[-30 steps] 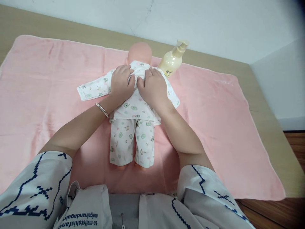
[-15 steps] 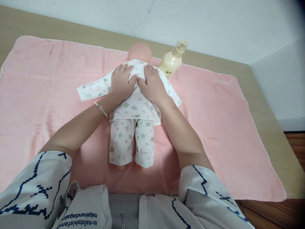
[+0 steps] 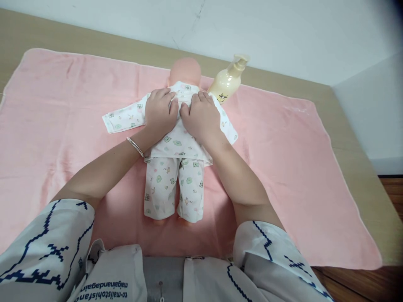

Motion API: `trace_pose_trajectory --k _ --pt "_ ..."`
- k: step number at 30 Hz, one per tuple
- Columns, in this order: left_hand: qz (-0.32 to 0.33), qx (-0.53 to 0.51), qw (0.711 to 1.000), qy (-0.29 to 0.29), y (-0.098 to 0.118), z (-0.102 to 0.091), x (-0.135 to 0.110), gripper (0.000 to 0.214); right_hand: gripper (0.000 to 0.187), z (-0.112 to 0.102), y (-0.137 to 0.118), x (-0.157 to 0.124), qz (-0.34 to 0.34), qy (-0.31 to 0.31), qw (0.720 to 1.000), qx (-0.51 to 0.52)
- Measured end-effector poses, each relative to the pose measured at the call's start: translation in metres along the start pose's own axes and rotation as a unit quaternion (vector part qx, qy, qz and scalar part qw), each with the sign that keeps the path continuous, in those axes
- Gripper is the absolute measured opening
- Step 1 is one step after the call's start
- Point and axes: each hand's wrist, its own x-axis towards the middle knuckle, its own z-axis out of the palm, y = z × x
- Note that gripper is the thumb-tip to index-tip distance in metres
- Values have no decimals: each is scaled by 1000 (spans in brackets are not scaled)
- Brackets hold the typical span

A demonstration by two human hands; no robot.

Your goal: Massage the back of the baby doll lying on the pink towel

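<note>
A baby doll [image 3: 185,71] lies on the pink blanket [image 3: 283,167], its bare head toward the wall and no face showing. It wears a white printed top [image 3: 179,144] and matching trousers [image 3: 160,188]. My left hand [image 3: 160,111] rests on the left side of the upper back, fingers laid over the cloth. On the right side, my right hand [image 3: 200,113] lies the same way, its fingertips near the shoulder. Both hands are open, thumbs pointing inward with a small gap between them. Parts of the top are hidden under my palms.
A cream pump bottle [image 3: 227,79] is just right of the doll's head, near the blanket's back edge. Beyond the blanket shows the wooden table [image 3: 355,167], bordered by a white wall [image 3: 267,37] behind. Wooden floor [image 3: 346,283] appears at the lower right.
Both hands have slid slightly down the doll's back toward me, and the fingers are a little more bent. The doll and the bottle stay in place.
</note>
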Motion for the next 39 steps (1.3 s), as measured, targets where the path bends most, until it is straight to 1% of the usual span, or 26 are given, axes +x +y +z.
trace_pose_trajectory --k 2,7,13,19,23,27,30,35,37,39 --pt "2 6 1000 -5 -3 3 3 51 52 3 7 7 -9 -14 1000 23" --pt "-25 -4 998 -50 -7 8 10 53 54 5 16 16 -20 -32 997 63" --pt "-20 -36 998 -46 -10 9 10 54 56 9 18 15 -32 -23 997 70" --pt "-49 18 997 -65 -3 8 11 63 54 10 17 13 -29 -3 997 65" --pt "-33 -4 997 -66 -5 7 11 55 54 8 19 16 -52 -23 997 55" --pt "-19 -17 998 -63 -5 3 11 43 53 8 22 19 -63 -23 996 55" --pt "-10 -5 998 -69 1 -1 9 39 52 7 16 14 -54 -14 997 59" --pt "-16 -19 998 -61 11 -8 3 38 46 0 -5 -8 -25 17 998 53" --pt "-20 -15 998 -59 11 -7 3 39 46 -3 -9 -11 -19 10 999 36" --pt "-27 -2 998 -57 10 -5 4 42 48 -3 -6 -8 -22 -7 999 30"
